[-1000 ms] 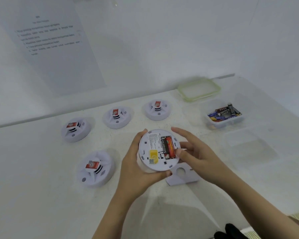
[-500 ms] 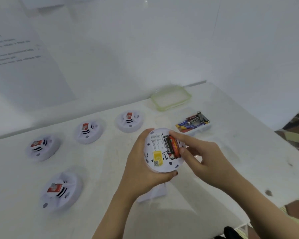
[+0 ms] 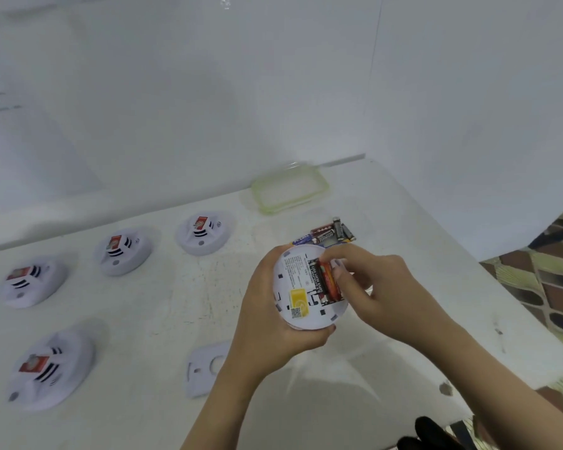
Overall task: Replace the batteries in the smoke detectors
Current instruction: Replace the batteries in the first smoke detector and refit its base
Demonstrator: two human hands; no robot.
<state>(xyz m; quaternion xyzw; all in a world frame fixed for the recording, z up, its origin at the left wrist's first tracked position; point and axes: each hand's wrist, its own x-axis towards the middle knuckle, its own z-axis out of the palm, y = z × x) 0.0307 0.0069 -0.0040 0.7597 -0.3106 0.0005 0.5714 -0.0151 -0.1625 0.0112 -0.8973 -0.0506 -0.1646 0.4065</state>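
Observation:
My left hand [image 3: 268, 323] grips a white round smoke detector [image 3: 301, 297] from below, its back turned up at me. Two batteries [image 3: 327, 280], black and red, lie in its open compartment. My right hand [image 3: 379, 289] curls over the detector's right side, its fingertips pinching the red battery. The detector's white mounting plate [image 3: 205, 371] lies on the table below my left wrist. A clear box of loose batteries [image 3: 327, 235] sits just behind the held detector, partly hidden by it.
Several more white smoke detectors lie face up on the white table [image 3: 176, 303], one [image 3: 203, 233] at the back and one [image 3: 46, 368] at the front left. A green-rimmed lid [image 3: 290, 190] rests by the wall. The table's right edge drops to a patterned floor [image 3: 550, 287].
The view has swung right and closer. My right hand has moved from the detector's rim onto the batteries, and its fingers now curl over the red one.

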